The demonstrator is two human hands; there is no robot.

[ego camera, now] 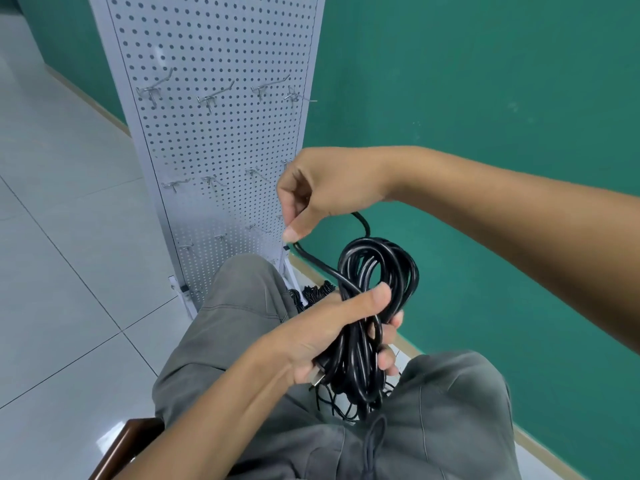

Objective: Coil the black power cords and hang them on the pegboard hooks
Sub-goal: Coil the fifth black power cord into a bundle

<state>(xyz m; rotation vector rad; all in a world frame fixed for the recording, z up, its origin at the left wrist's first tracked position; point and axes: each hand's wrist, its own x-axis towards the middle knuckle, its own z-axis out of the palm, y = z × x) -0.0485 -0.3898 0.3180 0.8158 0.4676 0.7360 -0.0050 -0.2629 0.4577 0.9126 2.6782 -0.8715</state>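
Head view: left hand (346, 327) is gripping the coiled cord (375, 271), loops standing upright above its thumb. Right hand (311, 192), up and slightly left of the coil, is pinching the cord's loose tail. Pegboard (214, 133) and hooks (207, 98) are lying beyond both hands; right hand is nearer.

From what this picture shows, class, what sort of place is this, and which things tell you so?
Probably a plain indoor workroom or storeroom, not a home: a white pegboard with bare metal hooks stands against a green wall on a pale tiled floor.
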